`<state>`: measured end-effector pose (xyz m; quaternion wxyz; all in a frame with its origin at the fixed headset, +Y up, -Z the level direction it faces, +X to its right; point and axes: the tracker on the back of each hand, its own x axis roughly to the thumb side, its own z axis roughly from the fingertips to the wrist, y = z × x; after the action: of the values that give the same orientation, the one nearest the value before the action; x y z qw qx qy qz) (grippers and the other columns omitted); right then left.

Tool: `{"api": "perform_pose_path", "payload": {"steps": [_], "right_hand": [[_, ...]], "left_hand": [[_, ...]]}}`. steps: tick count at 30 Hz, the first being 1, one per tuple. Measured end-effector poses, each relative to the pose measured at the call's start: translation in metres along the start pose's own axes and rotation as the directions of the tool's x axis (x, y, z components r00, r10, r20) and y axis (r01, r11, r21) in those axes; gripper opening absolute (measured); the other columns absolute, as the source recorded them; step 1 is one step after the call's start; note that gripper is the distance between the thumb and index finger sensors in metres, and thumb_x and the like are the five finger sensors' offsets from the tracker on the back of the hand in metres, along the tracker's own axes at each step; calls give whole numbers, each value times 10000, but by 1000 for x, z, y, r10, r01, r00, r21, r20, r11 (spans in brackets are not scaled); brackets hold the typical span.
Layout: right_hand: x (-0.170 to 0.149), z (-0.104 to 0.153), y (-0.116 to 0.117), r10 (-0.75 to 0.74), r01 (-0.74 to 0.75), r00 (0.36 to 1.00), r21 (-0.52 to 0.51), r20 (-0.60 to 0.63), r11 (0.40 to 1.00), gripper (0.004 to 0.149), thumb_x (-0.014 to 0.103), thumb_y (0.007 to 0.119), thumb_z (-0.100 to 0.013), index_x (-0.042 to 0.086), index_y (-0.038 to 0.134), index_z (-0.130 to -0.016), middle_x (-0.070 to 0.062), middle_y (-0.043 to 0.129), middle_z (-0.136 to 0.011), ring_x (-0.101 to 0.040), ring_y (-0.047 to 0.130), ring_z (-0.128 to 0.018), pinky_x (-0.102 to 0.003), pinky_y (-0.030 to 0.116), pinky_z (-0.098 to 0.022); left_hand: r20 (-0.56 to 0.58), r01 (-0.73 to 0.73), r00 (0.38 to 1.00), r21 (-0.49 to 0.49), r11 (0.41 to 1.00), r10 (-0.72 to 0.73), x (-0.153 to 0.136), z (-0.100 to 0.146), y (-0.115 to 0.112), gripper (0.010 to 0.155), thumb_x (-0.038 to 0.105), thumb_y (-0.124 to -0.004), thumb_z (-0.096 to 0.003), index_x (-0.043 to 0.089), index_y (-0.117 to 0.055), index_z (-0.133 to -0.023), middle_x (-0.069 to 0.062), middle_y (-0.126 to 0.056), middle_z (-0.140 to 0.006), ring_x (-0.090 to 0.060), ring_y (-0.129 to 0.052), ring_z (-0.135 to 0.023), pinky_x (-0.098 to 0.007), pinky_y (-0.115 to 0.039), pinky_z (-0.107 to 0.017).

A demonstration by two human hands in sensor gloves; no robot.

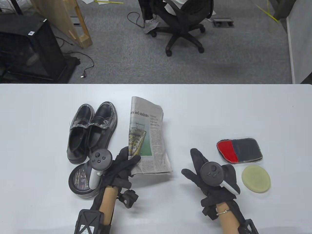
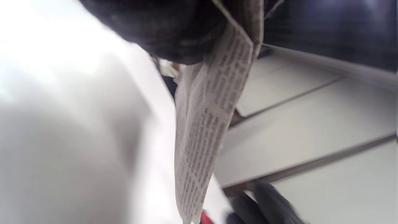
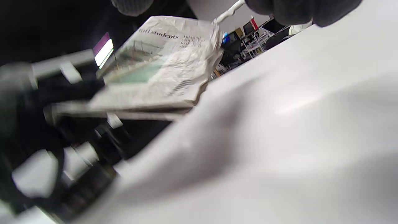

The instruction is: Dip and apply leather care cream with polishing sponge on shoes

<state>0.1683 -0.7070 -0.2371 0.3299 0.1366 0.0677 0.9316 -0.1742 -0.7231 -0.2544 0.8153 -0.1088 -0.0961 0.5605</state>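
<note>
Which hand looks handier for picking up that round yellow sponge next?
The right hand. It is open and holds nothing, and the polishing sponge lies just to its right on the table. The left hand grips the folded newspaper on the far side, by the cream tin.

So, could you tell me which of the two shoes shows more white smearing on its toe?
The right-hand shoe, beside the newspaper; the left shoe looks less smeared.
</note>
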Motion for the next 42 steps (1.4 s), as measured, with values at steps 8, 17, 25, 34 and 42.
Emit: {"api": "perform_pose_path", "payload": {"steps": [8,17,25,34,42], "right_hand": [[-25,-6,6,-694,686,720,135,22,715,731,429,534,-657,-44,280,-1154,-163,694,-1067,-372,819,-909,-507,718,-672],[-2,14,-9,-278,292,956,-221,95,930,435,402,702,-578,189,692,-957,64,939,-787,-177,1010,-660,-346,861,-527],[60,32,18,63,30,972,-381,228,924,386,511,803,-450,332,753,-788,174,956,-652,-120,1000,-649,-353,865,-539],[79,37,28,157,-39,956,-422,248,906,387,568,764,-426,338,771,-737,184,960,-605,-162,966,-734,-390,841,-583],[51,36,-1,6,70,985,-430,173,900,361,530,776,-464,337,758,-769,159,951,-666,-204,950,-764,-412,831,-590]], "left_hand": [[180,-94,973,-271,958,146,1,2,-15,524,346,-776,-607,224,-570,-1073,-43,-849,-894,-97,-942,-516,-191,-894,-305],[131,473,852,224,852,-507,32,26,-21,971,537,-710,-588,-14,-170,-1177,-364,-341,-1176,-527,-548,-1006,-622,-618,-705],[346,268,911,-87,960,-223,59,31,-71,981,602,-620,-610,-75,-192,-1177,-441,-390,-1152,-606,-585,-975,-665,-657,-651],[330,195,928,-33,980,-173,57,34,-67,690,504,-600,-657,101,-413,-1185,-300,-639,-1121,-498,-751,-927,-569,-758,-624],[298,28,954,-25,999,-20,48,30,-40,532,396,-568,-698,146,-489,-1162,-266,-694,-1096,-466,-781,-908,-554,-765,-620]]}}
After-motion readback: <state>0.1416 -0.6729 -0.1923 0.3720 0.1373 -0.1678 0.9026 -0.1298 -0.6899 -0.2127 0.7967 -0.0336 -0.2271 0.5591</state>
